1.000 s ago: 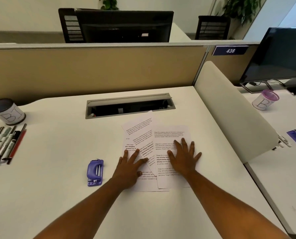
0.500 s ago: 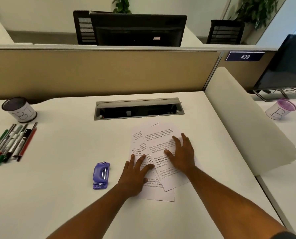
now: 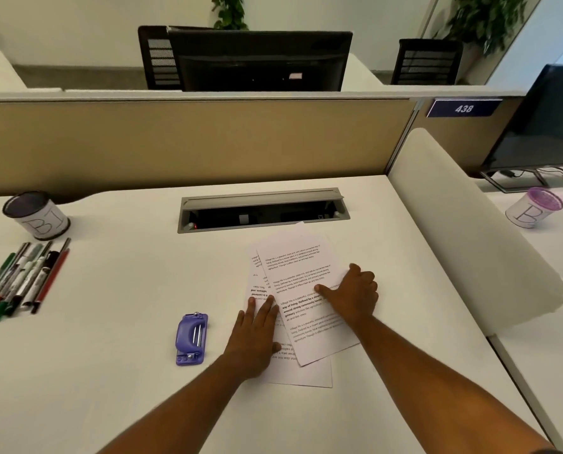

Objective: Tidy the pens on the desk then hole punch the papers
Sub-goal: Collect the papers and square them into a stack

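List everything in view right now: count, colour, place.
papers: at least three overlapping sheets, white, desk centre
punch: one, purple, left of papers
pens: about eight, red, green, black and grey, far left in a loose row
cup: one, white, dark rim, behind pens
cable tray: one, grey, open, behind papers
second cup: one, white, purple rim, neighbouring desk
monitors: two, black, beyond partition and right
hands: left hand flat on papers; right hand on top sheet, fingers bent

papers [image 3: 301,290]: overlapping, askew | pens [image 3: 21,280]: loose row | hole punch [image 3: 191,339]: flat
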The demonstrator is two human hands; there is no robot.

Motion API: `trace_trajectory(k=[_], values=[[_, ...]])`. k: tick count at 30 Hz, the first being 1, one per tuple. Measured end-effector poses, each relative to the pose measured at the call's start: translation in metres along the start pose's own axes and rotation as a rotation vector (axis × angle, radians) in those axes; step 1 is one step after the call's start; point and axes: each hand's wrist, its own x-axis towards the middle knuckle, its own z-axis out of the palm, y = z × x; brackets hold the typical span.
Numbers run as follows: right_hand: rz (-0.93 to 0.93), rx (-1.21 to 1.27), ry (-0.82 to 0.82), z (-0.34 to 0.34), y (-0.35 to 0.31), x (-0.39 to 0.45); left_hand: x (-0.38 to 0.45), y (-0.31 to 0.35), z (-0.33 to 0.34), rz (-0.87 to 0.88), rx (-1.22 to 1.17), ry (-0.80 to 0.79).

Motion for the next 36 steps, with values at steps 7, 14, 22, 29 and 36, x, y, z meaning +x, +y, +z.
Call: trace_trajectory(k=[7, 14, 22, 29, 36], values=[[0.002, 0.021, -0.22, -0.018, -0.001, 0.014, -0.001, -0.003, 0.002, -0.001, -0.053, 0.041], [0.075, -0.047, -0.262, -0.021, 0.001, 0.009, 0.001, -0.008, 0.006, 0.022, -0.092, 0.069], [0.011, 0.267, -0.25, -0.018, 0.017, -0.015, -0.002, -0.016, 0.009, 0.062, -0.177, 0.125], [0.087, 0.42, -0.218, -0.015, 0.045, -0.032, -0.011, -0.021, 0.014, 0.019, -0.392, 0.253], [0.208, 0.639, -0.202, -0.028, 0.084, -0.041, -0.027, -0.014, 0.018, -0.102, -0.45, 0.358]])
